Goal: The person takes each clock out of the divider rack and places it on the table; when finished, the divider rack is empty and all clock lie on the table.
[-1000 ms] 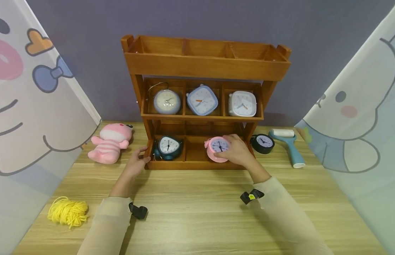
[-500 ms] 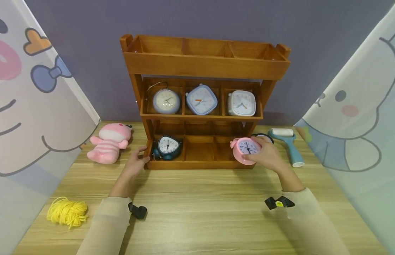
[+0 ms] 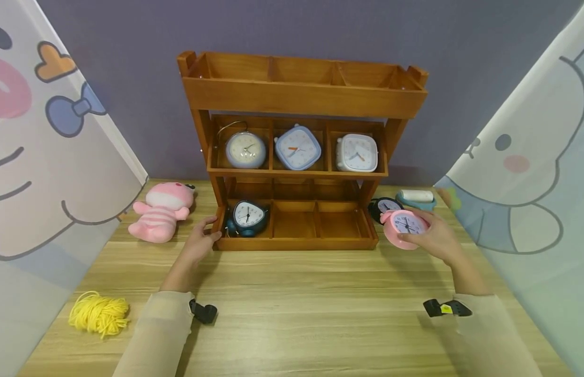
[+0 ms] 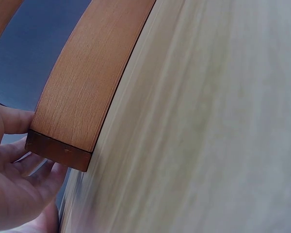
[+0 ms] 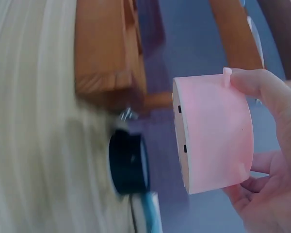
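My right hand (image 3: 435,235) holds a round pink alarm clock (image 3: 399,229) off the right end of the shelf, thumb on one side and fingers on the other. The right wrist view shows this pink clock's smooth body between thumb and fingers, held up above the table. My left hand (image 3: 200,242) grips the lower left end of the brown wooden shelf (image 3: 296,244), with the thumb and fingers about its corner in the left wrist view. A dark teal clock (image 3: 248,217) sits in the bottom left compartment. Behind the pink clock lies a black clock (image 3: 377,207), partly hidden.
In the middle tier stand a round pale clock (image 3: 246,151), a blue clock (image 3: 298,148) and a white clock (image 3: 357,153). A lint roller (image 3: 416,197) lies at the right, partly covered by my hand. On the left are a pink plush toy (image 3: 161,212) and yellow yarn (image 3: 99,314).
My right hand has lifted the pink clock out of the bottom tier and carried it right, past the shelf's end, in front of the black clock. My left hand has stayed put.
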The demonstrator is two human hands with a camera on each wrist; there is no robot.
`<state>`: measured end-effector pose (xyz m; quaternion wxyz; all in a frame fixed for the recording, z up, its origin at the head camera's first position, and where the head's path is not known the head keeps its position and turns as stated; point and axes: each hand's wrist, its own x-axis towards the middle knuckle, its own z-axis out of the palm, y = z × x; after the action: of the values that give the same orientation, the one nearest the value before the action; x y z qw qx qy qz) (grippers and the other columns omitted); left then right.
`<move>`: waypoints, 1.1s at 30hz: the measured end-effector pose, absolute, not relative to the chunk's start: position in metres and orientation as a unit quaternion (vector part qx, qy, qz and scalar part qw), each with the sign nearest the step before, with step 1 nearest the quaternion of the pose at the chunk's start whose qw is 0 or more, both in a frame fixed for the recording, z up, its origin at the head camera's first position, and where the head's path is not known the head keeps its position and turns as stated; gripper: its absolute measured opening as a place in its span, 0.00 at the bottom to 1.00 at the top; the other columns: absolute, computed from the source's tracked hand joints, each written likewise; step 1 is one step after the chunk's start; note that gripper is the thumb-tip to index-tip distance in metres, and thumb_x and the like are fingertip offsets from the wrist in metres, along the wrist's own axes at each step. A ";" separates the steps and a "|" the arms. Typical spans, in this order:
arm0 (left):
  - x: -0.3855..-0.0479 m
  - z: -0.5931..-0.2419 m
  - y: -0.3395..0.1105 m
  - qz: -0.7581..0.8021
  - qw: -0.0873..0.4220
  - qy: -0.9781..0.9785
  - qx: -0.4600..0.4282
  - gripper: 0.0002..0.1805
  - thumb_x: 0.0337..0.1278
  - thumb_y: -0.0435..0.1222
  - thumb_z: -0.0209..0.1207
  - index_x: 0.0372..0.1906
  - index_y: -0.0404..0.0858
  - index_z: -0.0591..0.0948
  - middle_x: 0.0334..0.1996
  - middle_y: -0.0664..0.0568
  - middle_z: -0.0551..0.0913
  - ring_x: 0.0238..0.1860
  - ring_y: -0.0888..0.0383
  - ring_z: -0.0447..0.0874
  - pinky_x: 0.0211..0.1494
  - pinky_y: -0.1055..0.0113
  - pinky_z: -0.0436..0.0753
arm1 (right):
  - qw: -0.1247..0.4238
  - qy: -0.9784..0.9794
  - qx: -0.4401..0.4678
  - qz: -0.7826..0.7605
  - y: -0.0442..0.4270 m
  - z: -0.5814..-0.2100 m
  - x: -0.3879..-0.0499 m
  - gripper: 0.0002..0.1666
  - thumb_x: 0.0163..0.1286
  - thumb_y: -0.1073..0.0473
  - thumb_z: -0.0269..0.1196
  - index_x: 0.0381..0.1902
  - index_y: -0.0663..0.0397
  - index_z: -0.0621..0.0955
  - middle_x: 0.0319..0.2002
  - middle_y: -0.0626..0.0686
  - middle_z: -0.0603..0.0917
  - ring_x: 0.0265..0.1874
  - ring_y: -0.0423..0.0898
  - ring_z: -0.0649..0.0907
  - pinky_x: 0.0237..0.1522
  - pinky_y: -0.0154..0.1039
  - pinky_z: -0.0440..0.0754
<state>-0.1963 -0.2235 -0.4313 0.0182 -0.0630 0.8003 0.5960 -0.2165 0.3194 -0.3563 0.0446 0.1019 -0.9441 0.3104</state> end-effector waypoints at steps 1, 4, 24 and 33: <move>-0.196 -0.431 -0.223 0.596 0.018 0.801 -0.063 0.30 0.69 0.28 0.48 0.73 0.29 0.56 0.67 0.27 0.58 0.63 0.36 0.63 0.58 0.50 0.70 | 0.047 -0.945 0.101 0.308 0.323 -0.358 -0.216 0.48 0.55 0.50 0.75 0.66 0.71 0.68 0.54 0.70 0.72 0.42 0.61 0.75 0.37 0.47 0.74; -0.196 -0.431 -0.223 0.595 0.017 0.801 -0.063 0.30 0.70 0.28 0.48 0.73 0.29 0.55 0.67 0.27 0.58 0.63 0.36 0.64 0.57 0.51 0.71 | 0.039 -0.946 0.099 0.307 0.331 -0.364 -0.215 0.47 0.54 0.51 0.75 0.63 0.74 0.69 0.51 0.70 0.73 0.42 0.62 0.75 0.36 0.47 0.74; -0.196 -0.431 -0.222 0.596 0.016 0.800 -0.062 0.30 0.70 0.27 0.48 0.73 0.28 0.55 0.68 0.28 0.57 0.63 0.37 0.64 0.57 0.52 0.71 | 0.015 -0.939 0.131 0.317 0.345 -0.417 -0.236 0.45 0.50 0.52 0.78 0.58 0.74 0.73 0.52 0.70 0.75 0.46 0.61 0.76 0.44 0.50 0.75; -0.196 -0.431 -0.223 0.595 0.018 0.801 -0.063 0.31 0.70 0.28 0.48 0.74 0.29 0.54 0.69 0.29 0.56 0.65 0.36 0.62 0.60 0.49 0.69 | 0.022 -0.931 0.171 0.322 0.345 -0.424 -0.244 0.40 0.48 0.53 0.79 0.53 0.71 0.77 0.44 0.62 0.81 0.40 0.54 0.78 0.42 0.46 0.76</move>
<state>-0.1965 -0.2232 -0.4312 0.0181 -0.0632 0.8008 0.5953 -0.2436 0.3450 -0.4238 0.0220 0.1713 -0.9308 0.3221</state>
